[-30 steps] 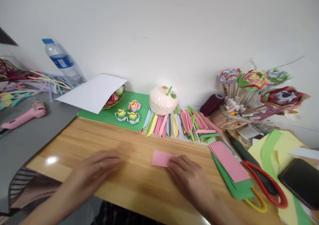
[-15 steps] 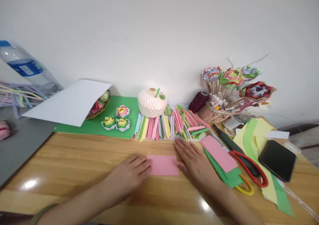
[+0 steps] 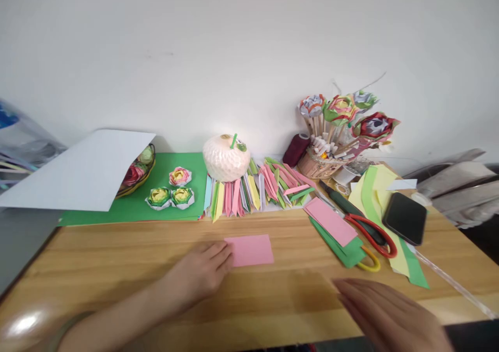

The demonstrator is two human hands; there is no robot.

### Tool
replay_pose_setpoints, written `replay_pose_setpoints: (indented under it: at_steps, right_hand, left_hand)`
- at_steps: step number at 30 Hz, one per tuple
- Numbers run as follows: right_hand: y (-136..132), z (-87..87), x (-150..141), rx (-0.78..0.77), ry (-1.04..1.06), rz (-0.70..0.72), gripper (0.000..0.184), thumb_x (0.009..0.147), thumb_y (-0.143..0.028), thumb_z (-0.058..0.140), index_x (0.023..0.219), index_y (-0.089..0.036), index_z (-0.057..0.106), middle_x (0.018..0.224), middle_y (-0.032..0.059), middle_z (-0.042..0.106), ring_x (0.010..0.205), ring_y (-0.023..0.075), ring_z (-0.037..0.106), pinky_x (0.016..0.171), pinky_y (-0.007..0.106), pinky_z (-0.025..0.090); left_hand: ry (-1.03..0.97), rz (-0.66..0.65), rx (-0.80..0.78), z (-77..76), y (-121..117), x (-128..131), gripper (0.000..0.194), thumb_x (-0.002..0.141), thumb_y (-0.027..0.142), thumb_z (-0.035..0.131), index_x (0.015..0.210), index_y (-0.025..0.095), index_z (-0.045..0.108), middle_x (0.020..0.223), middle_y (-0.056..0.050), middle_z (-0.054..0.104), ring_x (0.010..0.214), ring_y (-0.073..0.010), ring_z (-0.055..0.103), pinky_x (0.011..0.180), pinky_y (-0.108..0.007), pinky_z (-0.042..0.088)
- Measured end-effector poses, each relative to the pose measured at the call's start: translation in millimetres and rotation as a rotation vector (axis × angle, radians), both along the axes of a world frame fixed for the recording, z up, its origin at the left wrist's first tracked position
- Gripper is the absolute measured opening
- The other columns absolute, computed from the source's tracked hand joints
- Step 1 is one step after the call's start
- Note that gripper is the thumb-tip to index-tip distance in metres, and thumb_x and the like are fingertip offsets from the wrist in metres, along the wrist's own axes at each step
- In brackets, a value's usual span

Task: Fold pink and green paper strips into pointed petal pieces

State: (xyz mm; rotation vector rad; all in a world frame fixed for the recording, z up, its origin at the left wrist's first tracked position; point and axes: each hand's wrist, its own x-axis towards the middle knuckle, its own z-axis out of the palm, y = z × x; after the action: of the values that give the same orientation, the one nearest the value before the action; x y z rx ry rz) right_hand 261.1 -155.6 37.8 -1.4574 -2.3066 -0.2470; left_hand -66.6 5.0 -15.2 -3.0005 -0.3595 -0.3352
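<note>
A pink paper rectangle [image 3: 251, 250] lies flat on the wooden table in front of me. Bent over its left end, the fingers of my left hand [image 3: 205, 270] are closed together and hold the paper against the tabletop; the fingertips' underside is hidden. My right hand [image 3: 390, 315] is off the paper, at the lower right, slightly blurred. Its fingers are stretched out side by side, and I see nothing in them. Beyond it lie pink paper strips [image 3: 331, 222] on green paper [image 3: 353, 254], with red-handled scissors [image 3: 376, 232] beside them.
Folded paper pieces [image 3: 234, 198] stand in a row below a white round ornament [image 3: 226, 159]. Paper flowers [image 3: 181, 197] sit on green sheets [image 3: 89, 214] at left, near a white sheet [image 3: 81, 172]. A basket [image 3: 317, 166] of flowers and a black phone [image 3: 405, 218] are at right.
My right hand has left the paper's right end and moved down and right towards me. My left hand stays at the left end. The view has shifted slightly right.
</note>
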Motion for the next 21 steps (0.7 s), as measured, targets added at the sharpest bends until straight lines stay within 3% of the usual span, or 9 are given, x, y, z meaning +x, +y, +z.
replay_pose_setpoints:
  at_steps: [4, 7, 13, 16, 21]
  right_hand:
    - [60, -14.2, -67, -0.05, -0.005, 0.113, 0.026, 0.094, -0.023, 0.045, 0.113, -0.015, 0.061, 0.108, 0.0097, 0.069, 0.099, 0.0225, 0.065, 0.081, 0.036, 0.056]
    - [86, -28.0, -91, -0.09, 0.034, 0.14, 0.03, 0.092, -0.026, 0.05, 0.116, -0.011, 0.059, 0.112, 0.0131, 0.067, 0.104, 0.0252, 0.062, 0.086, 0.042, 0.054]
    - [97, -36.5, -91, -0.106, 0.149, 0.16, 0.017, 0.092, -0.018, 0.051, 0.102, -0.015, 0.064, 0.097, 0.0074, 0.07, 0.094, 0.022, 0.063, 0.081, 0.037, 0.054]
    - [99, -37.7, -89, -0.188, 0.275, 0.091, 0.016, 0.093, -0.018, 0.049, 0.094, -0.018, 0.065, 0.092, 0.0063, 0.068, 0.087, 0.0188, 0.062, 0.075, 0.033, 0.053]
    - [105, -39.7, -85, -0.326, 0.452, -0.027, 0.017, 0.093, -0.023, 0.048, 0.091, -0.02, 0.065, 0.086, 0.0052, 0.066, 0.08, 0.0165, 0.062, 0.069, 0.028, 0.052]
  left_hand:
    - [-0.078, -0.056, 0.131, -4.2, -6, 3, 0.027, 0.09, 0.006, 0.04, 0.104, 0.006, 0.062, 0.104, -0.017, 0.069, 0.094, -0.0248, 0.066, 0.078, -0.034, 0.053]
    - [-0.144, -0.049, 0.119, -3.0, -6, 4, 0.027, 0.091, 0.006, 0.037, 0.103, 0.007, 0.062, 0.101, -0.016, 0.07, 0.09, -0.0231, 0.067, 0.073, -0.031, 0.054]
    - [-0.326, 0.106, -0.15, 4.5, 0, 15, 0.027, 0.091, 0.009, 0.036, 0.083, 0.014, 0.062, 0.076, -0.007, 0.068, 0.071, -0.0169, 0.064, 0.065, -0.027, 0.054]
    - [-0.339, 0.202, -0.256, 7.8, 2, 19, 0.023, 0.087, 0.009, 0.039, 0.077, 0.015, 0.06, 0.073, -0.005, 0.064, 0.069, -0.0159, 0.061, 0.065, -0.027, 0.052]
    - [-0.316, 0.347, -0.567, 10.8, 8, 20, 0.015, 0.081, 0.012, 0.047, 0.075, 0.017, 0.06, 0.073, -0.003, 0.064, 0.071, -0.0173, 0.059, 0.067, -0.028, 0.05]
